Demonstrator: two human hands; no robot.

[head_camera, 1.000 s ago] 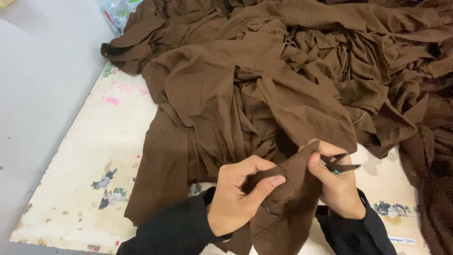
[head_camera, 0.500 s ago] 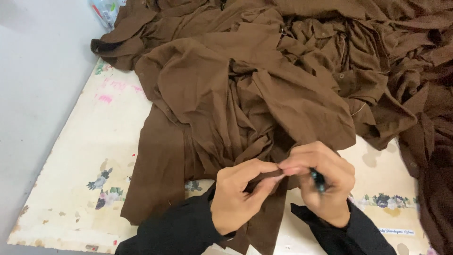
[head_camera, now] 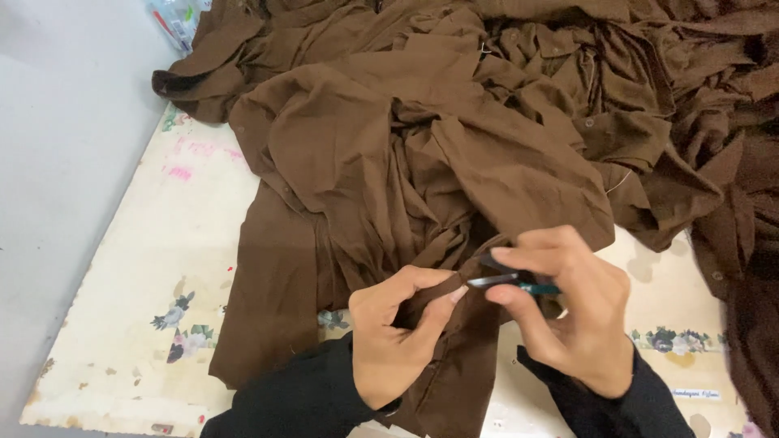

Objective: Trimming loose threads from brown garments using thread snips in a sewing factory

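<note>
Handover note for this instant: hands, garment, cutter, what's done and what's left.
Left hand: pinching a fold of the brown garment at the near table edge.
Right hand: holding a small thread snipper, blades at the pinched fold.
Pile of brown garments covers the far part of the floral-print board.
Done: fold gripped, blades placed. Left: cannot tell if any thread is cut yet.

Matt brown cloth (head_camera: 454, 154), creased

Left hand (head_camera: 398, 341) at 6 o'clock: fingers curled, thumb and forefinger pinched shut. Right hand (head_camera: 568, 312) at 5 o'clock: fingers bent, thumb pressed toward forefinger. Both forearms black-sleeved, fingertips nearly meeting.
</note>
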